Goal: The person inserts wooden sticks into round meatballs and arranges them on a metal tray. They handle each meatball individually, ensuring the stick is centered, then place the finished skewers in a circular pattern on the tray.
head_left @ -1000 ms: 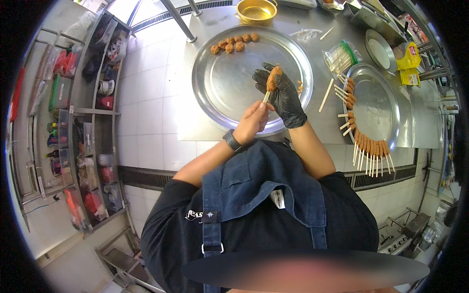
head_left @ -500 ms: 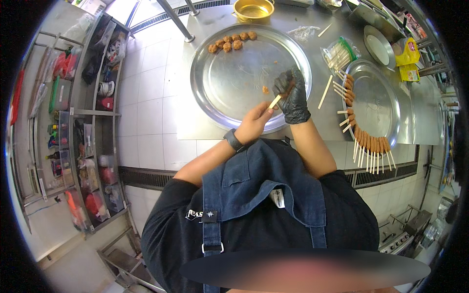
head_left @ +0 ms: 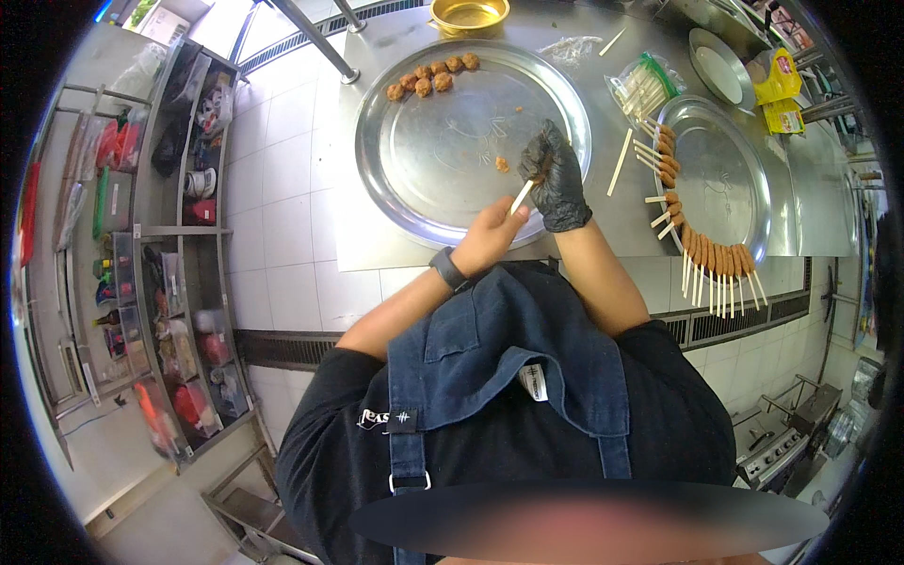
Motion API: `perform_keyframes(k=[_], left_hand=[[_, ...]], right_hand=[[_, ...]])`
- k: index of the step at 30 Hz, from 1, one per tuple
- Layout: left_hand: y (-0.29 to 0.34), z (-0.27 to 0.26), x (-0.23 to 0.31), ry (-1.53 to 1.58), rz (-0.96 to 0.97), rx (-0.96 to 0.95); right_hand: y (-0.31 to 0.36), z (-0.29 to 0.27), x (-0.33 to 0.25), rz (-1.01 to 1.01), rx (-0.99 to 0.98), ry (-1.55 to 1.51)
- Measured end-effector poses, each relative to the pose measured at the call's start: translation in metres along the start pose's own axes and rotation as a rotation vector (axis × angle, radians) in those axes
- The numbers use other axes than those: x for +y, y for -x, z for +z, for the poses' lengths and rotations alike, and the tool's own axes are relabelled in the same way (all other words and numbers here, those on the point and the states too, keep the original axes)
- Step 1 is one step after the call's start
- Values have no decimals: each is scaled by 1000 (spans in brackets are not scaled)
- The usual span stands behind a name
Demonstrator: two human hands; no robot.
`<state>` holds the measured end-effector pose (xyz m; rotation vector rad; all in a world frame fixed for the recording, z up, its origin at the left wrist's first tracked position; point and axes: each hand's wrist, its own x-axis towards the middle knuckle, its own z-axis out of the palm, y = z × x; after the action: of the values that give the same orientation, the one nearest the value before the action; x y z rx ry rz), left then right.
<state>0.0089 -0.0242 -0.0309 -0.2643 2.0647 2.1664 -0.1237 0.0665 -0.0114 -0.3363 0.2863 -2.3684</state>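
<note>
Bare-skinned, with a dark band at its wrist, my left hand (head_left: 488,237) pinches the lower end of a flat wooden stick (head_left: 522,196). My right hand (head_left: 557,184), in a black glove, is wrapped around the stick's upper end. A little brown meat shows between the gloved fingers; the rest is hidden. Both hands are over the near right part of a large round metal tray (head_left: 367,165). On that tray a small meat scrap (head_left: 502,164) lies left of the glove, and several meatballs (head_left: 424,86) sit in two rows at the far left.
To the right, a second metal tray (head_left: 720,179) carries several skewered meat pieces (head_left: 716,254) along its rim, sticks pointing outward. Between the trays lie a bag of sticks (head_left: 645,87) and a loose stick (head_left: 620,162). A gold bowl (head_left: 469,17) stands behind.
The view has shifted slightly, moving the table up and left in the picture. My gloved hand has closed further over the meat and turned a little; my left hand still holds the stick.
</note>
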Motion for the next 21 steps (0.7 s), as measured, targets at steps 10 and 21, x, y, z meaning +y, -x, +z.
perform_keyframes(k=[10, 21], left_hand=[[-1, 9, 3, 305, -85, -197], [-10, 48, 6, 220, -128, -168]], right_hand=[[16, -3, -12, 45, 88, 45], [38, -16, -41, -20, 426, 407]])
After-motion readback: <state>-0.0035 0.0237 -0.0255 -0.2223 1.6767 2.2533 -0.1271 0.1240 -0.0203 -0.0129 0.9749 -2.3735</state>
